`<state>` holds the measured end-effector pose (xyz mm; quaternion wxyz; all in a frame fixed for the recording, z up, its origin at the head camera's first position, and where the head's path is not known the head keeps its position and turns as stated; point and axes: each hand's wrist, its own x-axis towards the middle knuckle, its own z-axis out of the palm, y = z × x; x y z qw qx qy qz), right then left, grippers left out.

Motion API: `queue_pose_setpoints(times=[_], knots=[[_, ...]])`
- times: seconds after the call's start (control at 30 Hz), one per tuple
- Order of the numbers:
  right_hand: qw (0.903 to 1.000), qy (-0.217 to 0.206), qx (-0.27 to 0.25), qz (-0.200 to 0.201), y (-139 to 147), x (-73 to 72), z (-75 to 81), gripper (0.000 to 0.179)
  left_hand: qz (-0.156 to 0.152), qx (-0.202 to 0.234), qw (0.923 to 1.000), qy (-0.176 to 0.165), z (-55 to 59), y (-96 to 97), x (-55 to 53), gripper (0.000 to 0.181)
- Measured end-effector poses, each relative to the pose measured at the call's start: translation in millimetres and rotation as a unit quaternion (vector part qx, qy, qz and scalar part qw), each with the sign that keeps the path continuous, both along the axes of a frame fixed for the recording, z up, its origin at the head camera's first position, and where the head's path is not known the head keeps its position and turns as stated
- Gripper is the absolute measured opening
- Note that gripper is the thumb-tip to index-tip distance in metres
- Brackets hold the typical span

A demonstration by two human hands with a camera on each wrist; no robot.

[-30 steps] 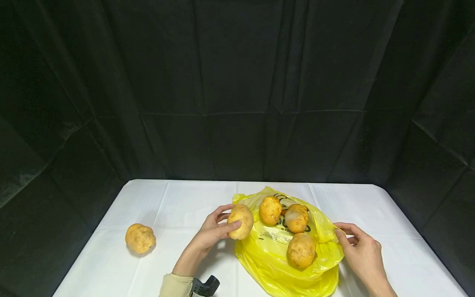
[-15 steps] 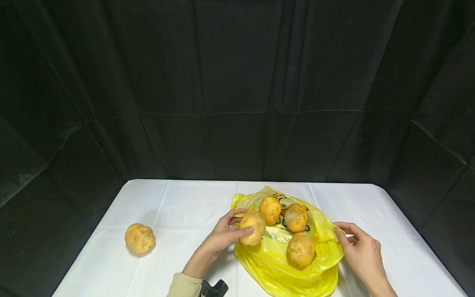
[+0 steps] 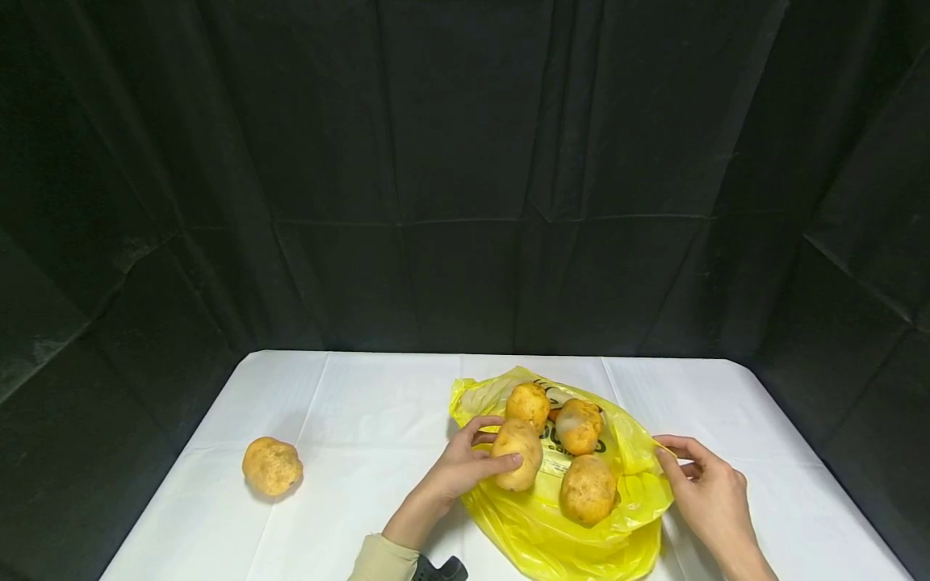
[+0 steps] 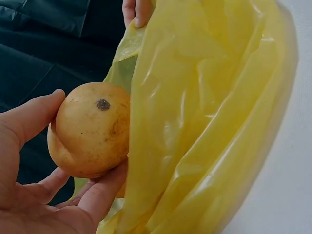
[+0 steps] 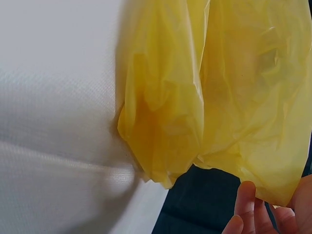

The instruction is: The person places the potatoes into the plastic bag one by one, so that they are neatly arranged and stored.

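Observation:
In the head view my left hand [image 3: 465,466] grips a potato [image 3: 519,457] over the left part of a yellow plastic bag [image 3: 508,537]. The left wrist view shows this potato [image 4: 92,129] between thumb and fingers, a dark spot on its skin, right beside the bag's edge. Inside the spread bag lie three more potatoes: one at the back [image 3: 528,403], one at the right [image 3: 579,426] and one nearer the front [image 3: 588,490]. My right hand [image 3: 708,492] pinches the bag's right edge; in the right wrist view its fingertips [image 5: 247,190] are at the yellow film.
A lone potato [image 3: 272,466] sits on the white-covered table [image 3: 363,395] at the left. Something small and orange [image 3: 555,415] shows between the potatoes in the bag. Black cloth [image 3: 465,177] hangs behind the table and at both sides.
My left hand has moved right with the potato, from the bag's left edge to over its inside. My right hand keeps its hold on the bag's edge.

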<state>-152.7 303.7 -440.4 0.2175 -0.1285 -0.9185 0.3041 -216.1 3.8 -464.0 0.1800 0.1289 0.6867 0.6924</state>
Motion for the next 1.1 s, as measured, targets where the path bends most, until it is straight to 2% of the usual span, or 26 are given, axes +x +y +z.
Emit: queue_pose_setpoints(times=[0.47,0.8,1.1], knots=[[1.0,-0.006,0.003,-0.002,2,0.1,-1.9,0.017,0.005,-0.023,0.9997,0.007,-9.0,20.1,0.1,0.059],[0.9999,-0.012,0.0,-0.003,2,0.0,-1.6,0.018,0.003,-0.072,0.9969,0.033,-10.4,31.7,2.9,0.057],[0.9998,-0.02,-0.005,-0.008,2,-0.1,-1.3,0.019,0.002,-0.092,0.9955,0.021,-12.1,37.6,2.9,0.058]])
